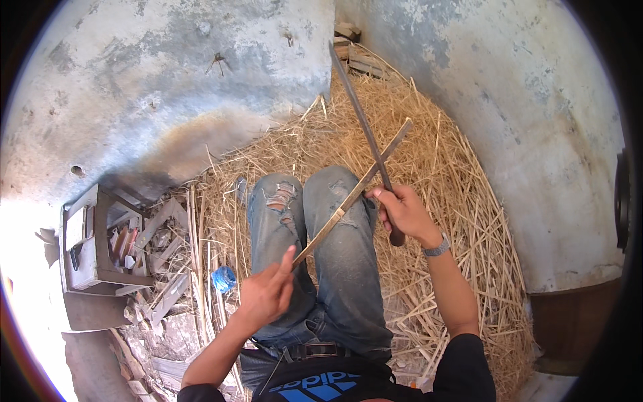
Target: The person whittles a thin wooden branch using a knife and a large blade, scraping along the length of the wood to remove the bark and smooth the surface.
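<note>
Item: one narrow strip [341, 212], slanting over the jeans [345, 268] from seven o'clock to one; paler patch near mid-length. Condition, in my judgement: part-worked, the shaping under way; how much remains I cannot tell.

Item: one long dark blade [366, 126], tip towards eleven o'clock, crossing the strip's upper half; contact uncertain.

Item: right hand [408, 216], three o'clock, wrist bent inward, fingers closed round the blade's lower part, thumb near the crossing.

Item: left hand [266, 291], seven o'clock, fingers gathered narrowly at the strip's lower end, index extended.

Sundries: straw-coloured slivers [462, 268], four o'clock; blue roll [224, 279], eight o'clock.
</note>
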The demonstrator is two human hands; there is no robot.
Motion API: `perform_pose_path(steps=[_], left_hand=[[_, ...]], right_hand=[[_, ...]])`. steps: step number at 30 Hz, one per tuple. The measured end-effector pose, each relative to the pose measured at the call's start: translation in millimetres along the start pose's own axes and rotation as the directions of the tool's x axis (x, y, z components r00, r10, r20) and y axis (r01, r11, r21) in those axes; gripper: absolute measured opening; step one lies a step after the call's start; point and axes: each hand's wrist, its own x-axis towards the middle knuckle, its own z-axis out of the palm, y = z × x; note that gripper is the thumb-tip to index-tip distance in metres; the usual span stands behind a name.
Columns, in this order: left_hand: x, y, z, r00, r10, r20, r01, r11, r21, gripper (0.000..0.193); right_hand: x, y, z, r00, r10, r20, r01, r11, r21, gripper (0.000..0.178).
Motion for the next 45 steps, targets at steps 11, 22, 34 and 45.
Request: perform_pose_path(steps=[11, 22, 34, 45], left_hand=[[-8.0, -5.0, -7.5, 0.787, -0.28, 0.55, 0.616, 0.337, -0.712, 0.048], [-24.2, -15.1, 0.4, 0.828, -0.266, 0.494, 0.558, 0.484, -0.674, 0.05], [-25.0, -17.8, 2.3, 0.847, -0.297, 0.44, 0.522, 0.621, -0.585, 0.048], [-23.5, -10.6, 1.1, 0.874, -0.281, 0.395, 0.482, 0.599, -0.639, 0.046]], right_hand=[[11.3, 5.0, -41.8, 0.902, -0.375, -0.213, 0.227, 0.834, -0.504, 0.039], [49.1, 2.6, -58.7, 0.842, -0.277, -0.464, 0.129, 0.937, -0.325, 0.06], [39.1, 17.0, -52.6, 0.797, -0.342, -0.498, 0.18, 0.921, -0.346, 0.068], [-0.1, -5.2, -51.5, 0.972, 0.116, -0.206, -0.137, 0.986, -0.091, 0.06]])
